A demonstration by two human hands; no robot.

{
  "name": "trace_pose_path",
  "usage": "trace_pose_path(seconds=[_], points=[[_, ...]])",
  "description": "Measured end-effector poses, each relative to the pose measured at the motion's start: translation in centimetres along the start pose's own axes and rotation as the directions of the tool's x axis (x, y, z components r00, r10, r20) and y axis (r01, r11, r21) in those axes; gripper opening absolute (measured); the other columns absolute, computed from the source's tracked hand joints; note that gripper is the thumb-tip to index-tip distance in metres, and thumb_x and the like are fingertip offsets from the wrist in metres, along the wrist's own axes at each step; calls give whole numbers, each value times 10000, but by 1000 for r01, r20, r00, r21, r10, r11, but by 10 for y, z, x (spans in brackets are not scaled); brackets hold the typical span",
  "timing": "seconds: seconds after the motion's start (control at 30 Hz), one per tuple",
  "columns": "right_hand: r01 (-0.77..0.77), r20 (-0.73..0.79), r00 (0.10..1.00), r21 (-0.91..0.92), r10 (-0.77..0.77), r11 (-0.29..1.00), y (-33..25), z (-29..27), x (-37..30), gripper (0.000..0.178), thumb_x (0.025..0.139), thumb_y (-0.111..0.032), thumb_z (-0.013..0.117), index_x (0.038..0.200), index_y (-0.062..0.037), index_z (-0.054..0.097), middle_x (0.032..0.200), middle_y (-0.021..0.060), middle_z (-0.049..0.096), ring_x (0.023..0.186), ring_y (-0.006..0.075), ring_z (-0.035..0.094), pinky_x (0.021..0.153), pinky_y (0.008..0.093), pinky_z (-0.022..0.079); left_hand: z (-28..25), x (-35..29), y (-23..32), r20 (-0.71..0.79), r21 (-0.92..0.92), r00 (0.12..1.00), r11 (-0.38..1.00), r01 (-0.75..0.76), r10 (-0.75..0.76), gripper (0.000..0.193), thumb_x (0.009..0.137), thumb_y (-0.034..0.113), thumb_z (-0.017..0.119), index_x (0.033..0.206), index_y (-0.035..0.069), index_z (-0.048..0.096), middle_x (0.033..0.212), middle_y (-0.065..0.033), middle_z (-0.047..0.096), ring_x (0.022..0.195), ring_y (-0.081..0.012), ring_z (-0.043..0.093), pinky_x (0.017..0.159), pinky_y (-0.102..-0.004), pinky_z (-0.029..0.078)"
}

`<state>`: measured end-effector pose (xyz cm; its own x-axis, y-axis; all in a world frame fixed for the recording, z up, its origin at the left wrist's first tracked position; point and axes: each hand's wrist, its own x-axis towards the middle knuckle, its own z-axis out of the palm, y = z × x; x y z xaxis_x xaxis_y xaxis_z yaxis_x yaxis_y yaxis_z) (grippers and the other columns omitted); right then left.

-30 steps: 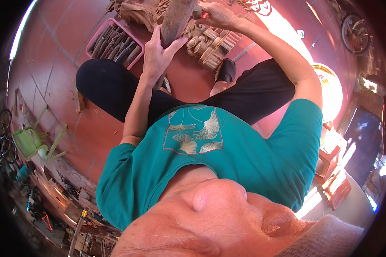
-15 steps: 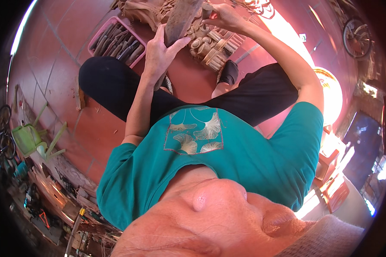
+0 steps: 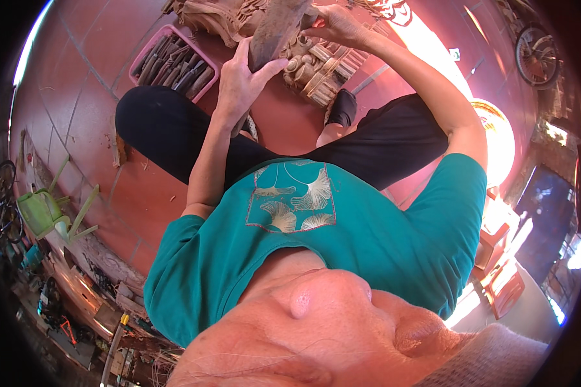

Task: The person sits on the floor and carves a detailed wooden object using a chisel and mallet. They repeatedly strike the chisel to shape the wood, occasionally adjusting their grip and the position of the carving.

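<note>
Low in my grip, the fingers and thumb of my left hand [image 3: 236, 85] are closed round the end of a long, flat, brown wooden piece [image 3: 275, 35]. It slants up to the right and runs out of the top of the view. My right hand [image 3: 339, 27] pinches a small, dark brown piece [image 3: 309, 17] against or very close to its right edge; what kind of piece this is cannot be made out. Under and behind both hands lies a carved wooden piece [image 3: 317, 72] with rounded, ribbed shapes, partly covered by the flat piece.
A pink basket [image 3: 146, 50] full of long-handled carving tools [image 3: 174, 64] stands beyond my left knee. More carved wood [image 3: 210, 22] lies at the top. A green plastic chair [image 3: 40, 209] is far left; a wheel [image 3: 537, 57] is far right. My crossed legs [image 3: 168, 126] frame the tiled floor.
My right hand has shifted slightly left, and the small piece in it has tilted. The left hand and the flat wooden piece have barely moved.
</note>
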<state>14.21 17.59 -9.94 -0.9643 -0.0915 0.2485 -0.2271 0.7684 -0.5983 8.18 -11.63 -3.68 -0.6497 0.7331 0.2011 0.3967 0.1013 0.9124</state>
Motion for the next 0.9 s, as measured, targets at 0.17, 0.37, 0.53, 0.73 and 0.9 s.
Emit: trace_pose_path(seconds=[0.17,0.37,0.53,0.73,0.9], points=[[84,9,996,-8,-84,996,-2,1,2,216,877,-225,790,925,-65,652,823,110,667,784,295,678,722,414,539,0,-1,1,4,-52,999,997,49,-49,475,900,279,820,1208,-17,613,900,-60,719,690,-68,602,614,-237,497],[-27,93,995,-95,36,995,-22,-9,1,251,855,-250,785,867,-65,617,822,110,650,783,313,657,725,420,524,6,-4,-11,34,258,999,966,-25,16,453,898,250,822,1200,-14,611,896,-70,724,701,-78,619,627,-248,508],[15,22,1000,-94,-13,995,-29,-5,0,273,875,-254,772,840,-46,598,796,117,626,774,322,648,735,426,521,-3,-5,13,20,15,998,998,57,-58,481,904,284,811,1206,-24,598,960,-133,757,824,-172,708,740,-331,555],[-76,88,992,-122,87,990,-45,-11,-2,206,855,-182,759,835,-56,598,786,102,617,768,305,642,734,422,521,-4,-1,6,62,280,996,959,48,-68,559,880,410,801,1162,-9,558,908,-253,733,866,-438,720,749,-465,559],[-38,65,997,15,37,999,-23,-12,1,178,837,-128,758,832,-58,594,822,93,649,822,282,670,755,417,535,-7,-1,0,74,109,990,988,112,-120,572,873,393,811,1185,-29,585,963,-247,746,897,-368,745,796,-422,566]])
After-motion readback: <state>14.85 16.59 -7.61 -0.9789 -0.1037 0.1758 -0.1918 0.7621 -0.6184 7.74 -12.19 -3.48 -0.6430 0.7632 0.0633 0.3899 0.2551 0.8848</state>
